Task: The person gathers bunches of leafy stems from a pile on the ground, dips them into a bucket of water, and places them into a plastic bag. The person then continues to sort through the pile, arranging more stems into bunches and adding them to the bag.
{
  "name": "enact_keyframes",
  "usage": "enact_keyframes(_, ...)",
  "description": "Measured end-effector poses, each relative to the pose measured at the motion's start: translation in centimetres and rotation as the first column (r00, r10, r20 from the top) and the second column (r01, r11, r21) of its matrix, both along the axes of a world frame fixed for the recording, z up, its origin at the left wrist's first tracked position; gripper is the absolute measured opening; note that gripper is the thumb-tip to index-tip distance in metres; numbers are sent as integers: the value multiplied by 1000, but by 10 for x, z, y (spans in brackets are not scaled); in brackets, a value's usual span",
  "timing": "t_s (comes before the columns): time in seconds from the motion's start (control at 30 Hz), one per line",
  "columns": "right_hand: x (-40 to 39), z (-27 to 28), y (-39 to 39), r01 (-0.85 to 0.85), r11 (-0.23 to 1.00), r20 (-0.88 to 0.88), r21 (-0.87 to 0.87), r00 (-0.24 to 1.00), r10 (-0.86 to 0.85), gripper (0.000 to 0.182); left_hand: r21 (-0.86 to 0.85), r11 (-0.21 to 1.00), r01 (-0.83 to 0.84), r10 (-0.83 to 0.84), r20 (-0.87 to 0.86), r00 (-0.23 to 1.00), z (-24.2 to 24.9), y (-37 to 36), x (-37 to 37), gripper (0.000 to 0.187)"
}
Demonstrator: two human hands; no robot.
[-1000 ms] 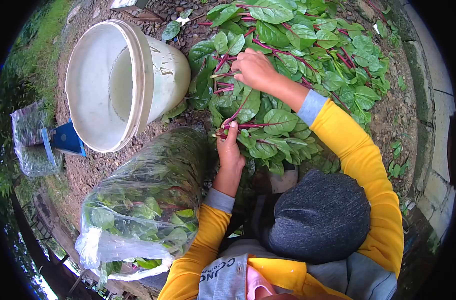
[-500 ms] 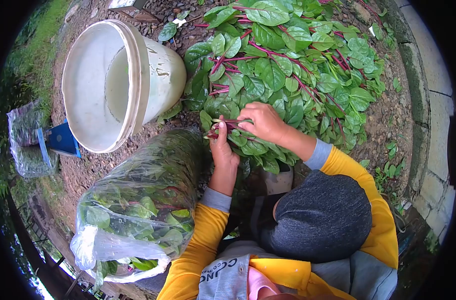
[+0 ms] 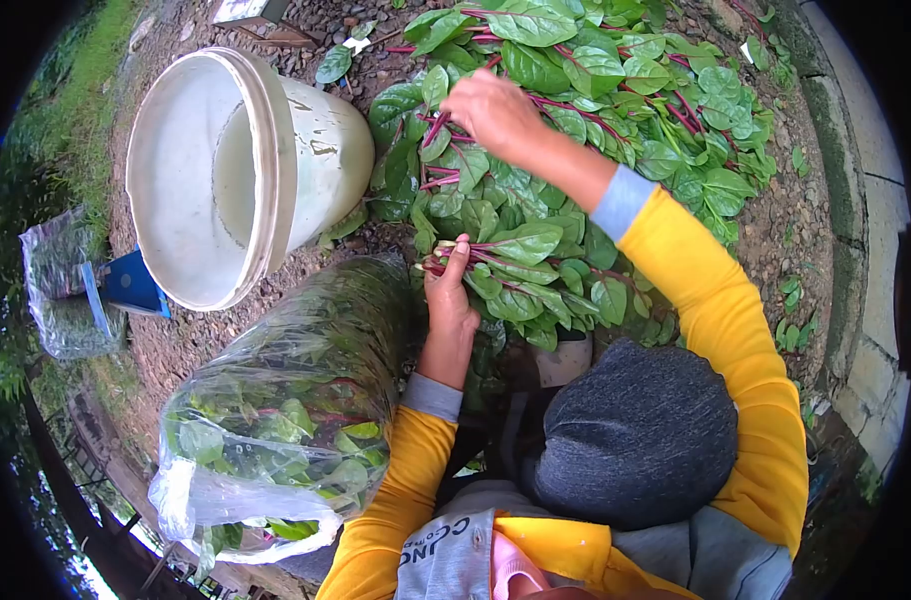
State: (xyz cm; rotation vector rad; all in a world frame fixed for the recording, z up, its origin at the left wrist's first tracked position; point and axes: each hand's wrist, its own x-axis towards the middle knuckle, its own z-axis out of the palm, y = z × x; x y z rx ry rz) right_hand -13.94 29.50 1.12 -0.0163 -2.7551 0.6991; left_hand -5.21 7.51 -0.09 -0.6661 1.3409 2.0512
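My left hand (image 3: 451,305) is closed round a bunch of Malabar spinach (image 3: 520,265), its thumb pressed over the pale cut ends. The red stems point left and the green leaves fan out to the right. Over the upper left of a large pile of Malabar spinach (image 3: 665,150), my right hand (image 3: 493,112) has its fingers bent together among the red stems. Whatever lies between those fingertips is hidden. Beside my left forearm lies a clear plastic bag (image 3: 285,370) filled with the same leaves.
A white bucket (image 3: 325,150) holding some water stands tilted in view left of the pile. Beyond it are a blue stool-like object (image 3: 135,282) and another filled plastic bag (image 3: 60,290). A concrete kerb (image 3: 845,190) runs along the right. My knee (image 3: 635,435) is below the bunch.
My right hand has left the bunch and moved up and slightly left onto the pile. My left hand keeps hold of the bunch, nearly in place.
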Motion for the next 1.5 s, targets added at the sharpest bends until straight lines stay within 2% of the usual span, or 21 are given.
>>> enact_keyframes(0.03,-16,-10,13,48,993,-64,109,997,-42,15,-3,1000,4,-4,-8,1000,2,1,0,14)
enact_keyframes(0.1,-26,-22,35,37,942,-34,334,999,-27,17,-14,1000,16,-16,-19,1000,6,0,1,14)
enact_keyframes(0.13,-28,-25,42,-6,911,45,413,999,-14,16,-24,999,22,-22,-22,1000,7,-1,2,14)
enact_keyframes(0.23,-23,-25,52,-120,915,147,386,987,67,16,7,1000,-1,1,-7,1000,-4,-5,1,16)
enact_keyframes(0.3,-17,-18,50,-163,930,49,329,987,155,9,28,1000,-13,12,31,999,-7,-6,1,18)
enact_keyframes(0.37,-4,-1,38,-231,942,5,244,971,237,10,41,999,-25,23,48,999,-9,-6,-1,20)
enact_keyframes(0.4,2,6,28,-247,940,-21,234,966,259,18,44,999,-31,29,47,998,-12,-7,-1,20)
enact_keyframes(0.5,31,28,-3,-272,955,-35,119,960,278,17,38,998,-49,47,46,998,-16,-7,-1,23)
enact_keyframes(0.67,94,26,-37,-187,954,65,-233,976,207,20,75,993,-91,87,51,995,-23,-10,-2,27)
enact_keyframes(0.8,130,6,-44,19,876,284,-482,949,135,18,70,991,-117,114,50,992,-21,-10,0,27)
enact_keyframes(0.97,146,-4,-45,45,863,343,-503,927,152,17,116,984,-137,135,21,991,-17,-12,5,27)
enact_keyframes(1.03,144,-2,-46,41,874,380,-485,910,168,18,53,991,-122,122,-9,992,-14,-12,6,26)
enact_keyframes(1.17,139,-8,-49,-89,926,365,-366,902,232,18,-46,999,2,-4,-40,999,-14,-13,0,24)
enact_keyframes(1.27,137,-10,-48,-151,938,370,-312,890,267,19,-57,997,59,-63,-71,995,-18,-13,-4,22)
enact_keyframes(1.4,116,22,-24,-290,913,547,-288,732,406,21,1,997,74,-74,-71,995,-17,-15,-3,24)
enact_keyframes(1.43,108,34,-13,-182,916,584,-358,722,371,24,28,997,67,-66,-62,996,-13,-14,-4,24)
enact_keyframes(1.47,98,37,-1,-93,924,546,-371,783,298,24,56,997,59,-56,-53,997,-11,-13,-4,24)
enact_keyframes(1.5,90,32,10,-33,956,415,-292,896,157,23,66,995,70,-65,-64,996,-13,-12,-4,24)
